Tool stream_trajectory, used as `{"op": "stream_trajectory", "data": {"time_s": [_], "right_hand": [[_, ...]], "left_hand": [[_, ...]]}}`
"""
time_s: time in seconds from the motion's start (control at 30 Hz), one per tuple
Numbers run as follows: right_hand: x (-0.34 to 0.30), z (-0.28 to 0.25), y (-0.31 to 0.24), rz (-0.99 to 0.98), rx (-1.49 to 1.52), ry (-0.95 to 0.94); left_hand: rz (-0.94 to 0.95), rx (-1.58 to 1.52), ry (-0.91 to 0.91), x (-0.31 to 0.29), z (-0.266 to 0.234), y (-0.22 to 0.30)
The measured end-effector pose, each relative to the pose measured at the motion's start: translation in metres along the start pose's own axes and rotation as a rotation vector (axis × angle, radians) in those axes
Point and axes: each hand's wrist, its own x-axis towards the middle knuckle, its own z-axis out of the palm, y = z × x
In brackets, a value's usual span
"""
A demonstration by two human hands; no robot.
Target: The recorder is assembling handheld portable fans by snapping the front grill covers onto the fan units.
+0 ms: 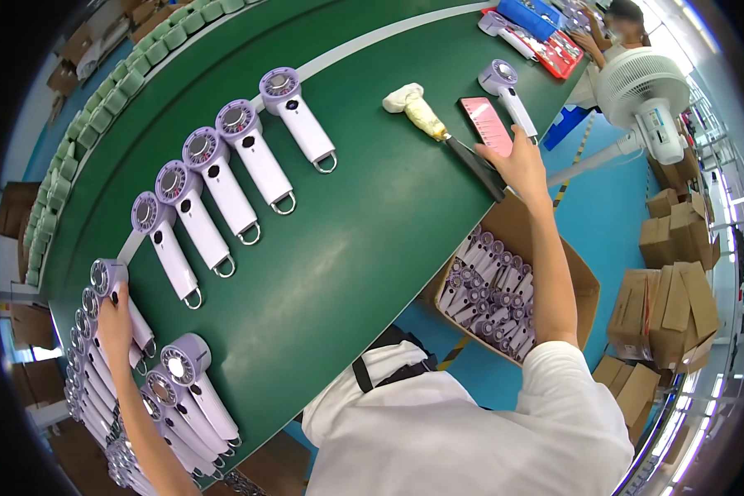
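Note:
At the left end of the green table, my left hand (115,324) is closed around the handle of a lilac and white handheld fan (107,275), the front one of a tight row. My right hand (522,169) reaches over the far right edge, thumb and forefinger spread. It is beside a pink flat rectangular item (485,124), and its forefinger is at the lower handle of another handheld fan (504,83); contact is hard to tell. Nearby lies a black-handled tool (474,165), its head wrapped in white and yellowish material. Several handheld fans (219,178) lie spaced in a slanting row mid-table.
More fans (192,376) crowd the near left corner. Below the table's right edge, a cardboard box (583,285) holds many fans. A white pedestal fan (643,83), a co-worker (624,29) and a red tray (560,58) are at far right. Green holders (99,116) line the far side.

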Motion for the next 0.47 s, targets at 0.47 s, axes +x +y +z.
{"op": "stream_trajectory", "data": {"time_s": [0.47], "right_hand": [[0.041,-0.024,-0.029,0.202,1.113,-0.412]], "left_hand": [[0.111,-0.407,0.253,-0.103,-0.095,0.083]]}}
